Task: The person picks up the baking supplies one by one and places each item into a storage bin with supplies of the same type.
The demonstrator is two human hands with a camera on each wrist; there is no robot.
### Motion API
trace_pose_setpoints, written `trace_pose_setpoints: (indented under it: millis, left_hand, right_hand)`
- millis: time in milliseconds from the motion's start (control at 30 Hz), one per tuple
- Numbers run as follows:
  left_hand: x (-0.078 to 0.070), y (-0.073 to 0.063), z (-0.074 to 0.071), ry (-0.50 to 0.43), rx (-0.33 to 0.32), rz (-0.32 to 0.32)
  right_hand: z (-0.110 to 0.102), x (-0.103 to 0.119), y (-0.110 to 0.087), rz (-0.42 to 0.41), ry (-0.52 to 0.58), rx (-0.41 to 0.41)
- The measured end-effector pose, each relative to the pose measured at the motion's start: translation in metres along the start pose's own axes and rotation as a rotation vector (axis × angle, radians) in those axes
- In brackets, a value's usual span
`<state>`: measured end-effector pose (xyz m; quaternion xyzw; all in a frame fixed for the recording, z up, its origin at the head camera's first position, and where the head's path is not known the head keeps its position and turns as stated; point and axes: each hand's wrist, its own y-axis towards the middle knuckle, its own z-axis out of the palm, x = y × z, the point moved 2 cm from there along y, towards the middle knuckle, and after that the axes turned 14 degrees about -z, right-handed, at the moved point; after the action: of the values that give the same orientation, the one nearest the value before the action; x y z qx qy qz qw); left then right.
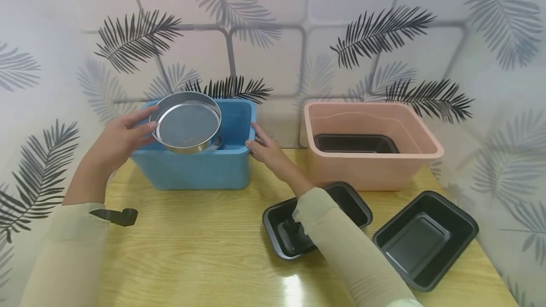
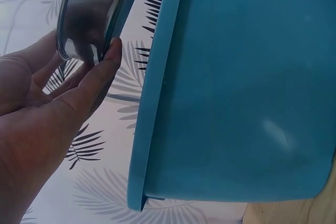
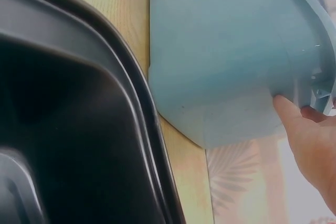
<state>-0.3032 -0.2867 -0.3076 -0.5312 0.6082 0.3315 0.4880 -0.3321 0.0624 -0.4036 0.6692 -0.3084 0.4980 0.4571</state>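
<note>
My left hand [image 1: 121, 139] pinches the edge of a round metal sieve [image 1: 187, 124], thumb on one side and fingers on the other. The sieve is tilted, its mesh facing me, above the left part of a blue plastic bin [image 1: 192, 169]. My right hand [image 1: 268, 150] grips the bin's right rim. In the right wrist view, its thumb [image 3: 286, 109] presses the outer wall just below the rim. A shiny metal piece [image 1: 217, 142] shows inside the bin, partly hidden behind the sieve. The left wrist view has the sieve's metal side wall [image 2: 86, 17] beside the bin's rim.
A pink bin [image 1: 354, 172] stands at the back right with a dark pan [image 1: 356, 142] inside. Two black baking pans lie on the wooden table [image 1: 192, 250]: a divided one [image 1: 273, 224] under my right forearm, and a rectangular one [image 1: 420, 236] further right. Leaf-patterned wall covering [image 1: 273, 60] rises behind.
</note>
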Motion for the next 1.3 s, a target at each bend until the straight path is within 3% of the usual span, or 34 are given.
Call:
trace_pose_setpoints:
  millis: [367, 733, 1067, 1300]
  left_hand:
    - [0.001, 0.029, 0.0, -0.054, -0.001, -0.069]
    - [0.011, 0.059, -0.003, 0.096, 0.025, -0.134]
    - [0.019, 0.09, 0.007, 0.164, 0.099, -0.161]
    - [0.026, 0.102, 0.014, 0.213, 0.124, -0.214]
  right_hand:
    - [-0.003, -0.005, 0.002, -0.01, -0.002, 0.004]
    - [-0.002, 0.001, 0.001, 0.004, -0.002, 0.004]
    - [-0.004, 0.0, 0.001, -0.002, 0.001, 0.003]
    - [-0.004, -0.002, 0.002, 0.015, 0.023, -0.001]
